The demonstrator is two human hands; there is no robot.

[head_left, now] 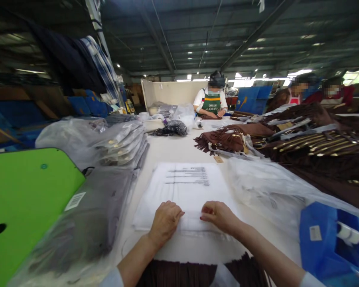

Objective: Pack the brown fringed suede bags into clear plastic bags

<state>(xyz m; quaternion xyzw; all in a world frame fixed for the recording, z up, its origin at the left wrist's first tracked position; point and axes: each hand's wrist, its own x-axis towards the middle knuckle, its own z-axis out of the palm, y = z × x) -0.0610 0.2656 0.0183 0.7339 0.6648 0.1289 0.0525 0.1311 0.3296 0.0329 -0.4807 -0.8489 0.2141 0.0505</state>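
Observation:
A white, translucent plastic bag (185,195) with dark printed lines lies flat on the table in front of me, perhaps on top of others like it. At its near part, my left hand (166,218) has its fingers closed in a pinch on the plastic. Opposite, my right hand (218,215) is curled, thumb and fingers drawn together at the same bag; its fingertips are slightly blurred. A short gap separates the two hands. Dark brown fringe (179,274) lies at the table's near edge, below my forearms.
Grey packed items in clear plastic (92,207) line the left side, beside a green panel (30,191). Brown fringed bags (236,135) are heaped on the right, near loose plastic (263,187) and a blue box (332,239). A co-worker (211,99) works across the table.

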